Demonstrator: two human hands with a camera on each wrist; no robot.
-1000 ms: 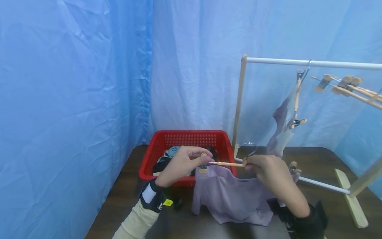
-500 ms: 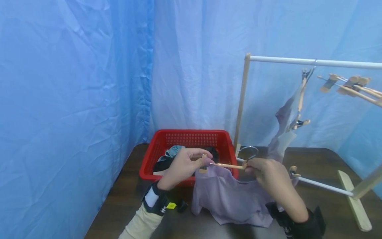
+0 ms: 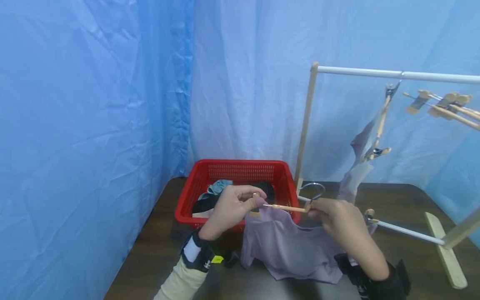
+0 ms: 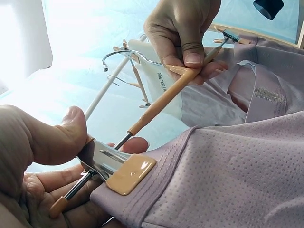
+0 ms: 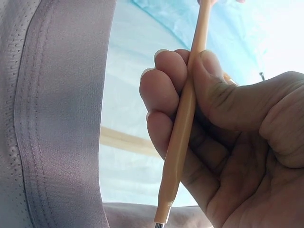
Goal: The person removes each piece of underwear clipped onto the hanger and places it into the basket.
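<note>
1. The left hand (image 3: 234, 204) pinches a metal clip (image 4: 130, 173) (tan-padded) over the lilac garment's (image 3: 292, 246) corner.
2. The right hand (image 3: 335, 212), at its three o'clock, grips the hanger (image 4: 161, 102).
3. Garment: six o'clock from hanger; red basket (image 3: 240, 171): ten-thirty from garment.

Left curtain (image 3: 75, 125): blue, satiny, creased throughout. Far curtain (image 3: 247, 83): paler blue, soft vertical folds, meeting the left one at a corner. Table (image 3: 150, 250): dark brown, wood-grained, rounded far corners, faint sheen on near part. Rack (image 3: 306, 121), right: pale wooden posts, white rails. Light: bright, white, glaring in both wrist views.
</note>
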